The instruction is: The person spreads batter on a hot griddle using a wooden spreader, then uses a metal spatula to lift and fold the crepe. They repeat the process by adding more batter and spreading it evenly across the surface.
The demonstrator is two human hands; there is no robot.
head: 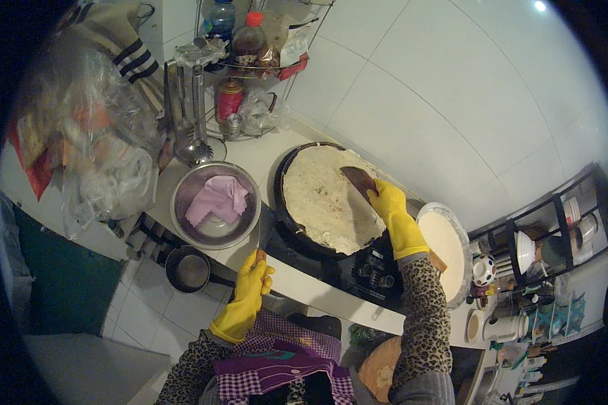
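Note:
A large thin pancake covers a round black griddle on a black induction cooker. My right hand, in a yellow rubber glove, grips a dark brown curved scraper over the pancake's right half. My left hand, gloved the same way, holds a brown handle at the counter's front edge; what the handle belongs to is hard to tell. Left of the griddle stands a steel bowl with a pink cloth inside. Right of my right wrist is a wide basin of pale batter with a wooden tool.
A wire rack with bottles and bags stands in the back corner, beside hanging steel utensils. Plastic bags hang at left. A small dark pan is below the steel bowl. A black dish rack stands at far right.

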